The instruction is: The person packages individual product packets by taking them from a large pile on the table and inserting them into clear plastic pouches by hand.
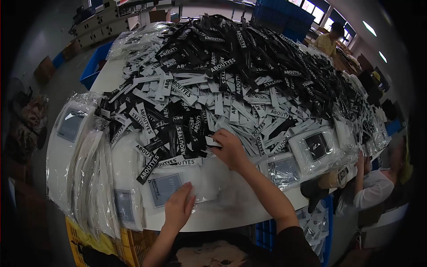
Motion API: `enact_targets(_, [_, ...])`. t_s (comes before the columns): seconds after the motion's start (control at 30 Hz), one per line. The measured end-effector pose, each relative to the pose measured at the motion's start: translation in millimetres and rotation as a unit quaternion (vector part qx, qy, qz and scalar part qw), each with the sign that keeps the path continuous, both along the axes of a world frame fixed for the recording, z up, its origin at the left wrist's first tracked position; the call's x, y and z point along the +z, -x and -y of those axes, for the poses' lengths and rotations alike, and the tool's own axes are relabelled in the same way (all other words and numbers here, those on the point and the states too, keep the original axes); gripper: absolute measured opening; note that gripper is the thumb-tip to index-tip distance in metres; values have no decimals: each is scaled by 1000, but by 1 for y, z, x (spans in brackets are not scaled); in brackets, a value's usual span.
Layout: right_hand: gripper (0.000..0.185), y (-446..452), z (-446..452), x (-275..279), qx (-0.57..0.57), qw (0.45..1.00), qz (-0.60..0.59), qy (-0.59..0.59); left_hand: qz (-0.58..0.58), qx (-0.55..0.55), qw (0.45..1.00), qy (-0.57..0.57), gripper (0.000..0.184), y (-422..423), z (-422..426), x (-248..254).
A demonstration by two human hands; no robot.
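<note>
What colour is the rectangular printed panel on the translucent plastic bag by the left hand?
The panel is bluish grey, best seen in the head view.

Part of the printed packet (165, 189) is covered by the left hand (179, 207); its finest print cannot be read. The pale strip (212, 142) is partly hidden by the right hand (230, 149).

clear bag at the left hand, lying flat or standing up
Lying flat: the bag is spread on the white table, its grey printed panel facing up.
</note>
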State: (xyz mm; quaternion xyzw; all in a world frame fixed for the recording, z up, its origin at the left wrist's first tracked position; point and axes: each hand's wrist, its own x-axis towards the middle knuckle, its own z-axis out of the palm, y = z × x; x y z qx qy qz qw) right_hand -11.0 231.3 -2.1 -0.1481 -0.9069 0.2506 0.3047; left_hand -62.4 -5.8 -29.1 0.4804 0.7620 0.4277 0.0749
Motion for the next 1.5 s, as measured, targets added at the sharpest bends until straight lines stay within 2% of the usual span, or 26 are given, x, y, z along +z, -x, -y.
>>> enact_targets(0.07, [19, -11, 2, 13, 9, 995, -7, 104, -4, -13, 1000, 3, 29, 1, -1, 3])
enact_targets(0.13, [17, -24, 12, 35, 19, 989, -36, 141, -8, -29, 1000, 9, 29, 0, -3, 8])
enact_targets(0.2, [14, -40, 21, 52, 30, 981, -67, 178, -40, -38, 997, -51, 32, 0, -6, 20])
enact_targets(0.23, [15, -50, 26, 57, 121, 955, -95, 255, -40, -38, 997, -51, 32, -5, -7, 25])
enact_targets(0.27, [16, -61, 32, 63, 210, 912, -123, 329, 251, -60, 963, -77, 36, -13, -9, 32])
enact_targets(0.3, [20, -72, 41, 76, 257, 849, -103, 450, 521, -76, 845, -96, 42, -18, -9, 37])
enact_targets(0.33, [21, -79, 44, 78, 304, 831, -100, 456, 663, -187, 722, -58, 48, -16, -12, 44])
enact_targets(0.37, [22, -85, 47, 80, 349, 810, -97, 461, 773, -289, 565, -17, 54, -14, -14, 48])
enact_targets(0.4, [18, -89, 53, 85, 343, 806, -94, 474, 817, -349, 457, -33, 45, -17, -12, 40])
enact_targets(0.43, [18, -92, 53, 80, 342, 807, -95, 473, 817, -350, 457, -30, 45, -19, -7, 36])
enact_targets(0.5, [38, -99, 52, 66, 359, 804, -170, 443, 816, -368, 441, -65, 32, -21, -1, 38])
enact_targets(0.53, [38, -104, 56, 65, 357, 805, -172, 443, 816, -368, 440, -63, 32, -24, 2, 48])
enact_targets(0.6, [57, -114, 68, 65, 237, 726, -179, 620, 659, -178, 731, -19, 21, -30, 10, 76])
enact_targets(0.63, [70, -117, 72, 65, 216, 740, -156, 617, 659, -176, 731, -18, 21, -34, 12, 81])
enact_targets(0.7, [66, -122, 82, 62, 205, 747, -152, 614, 513, -114, 850, -33, 20, -42, 17, 87])
enact_targets(0.77, [62, -124, 91, 66, 191, 753, -150, 611, 485, -105, 867, -39, 18, -48, 19, 92])
enact_targets(0.83, [49, -124, 101, 78, 130, 801, -96, 576, 456, -101, 883, -45, 17, -50, 20, 97])
enact_targets(0.87, [49, -123, 105, 82, 128, 801, -97, 577, 449, -108, 886, -41, 16, -50, 20, 99])
enact_targets(0.93, [29, -123, 111, 85, 144, 862, -42, 484, 442, -115, 889, -38, 15, -51, 20, 102])
enact_targets(0.97, [29, -122, 114, 84, 143, 862, -41, 485, 436, -118, 892, -35, 15, -51, 22, 102])
enact_targets(1.03, [14, -123, 118, 82, 114, 836, -57, 533, 430, -119, 894, -33, 15, -50, 23, 103])
enact_targets(1.33, [7, -120, 113, 92, 137, 893, -40, 426, 408, -127, 903, -36, 17, -49, 24, 106])
enact_targets(1.5, [7, -121, 117, 83, 122, 882, -80, 448, 381, -124, 916, -22, 17, -48, 25, 109])
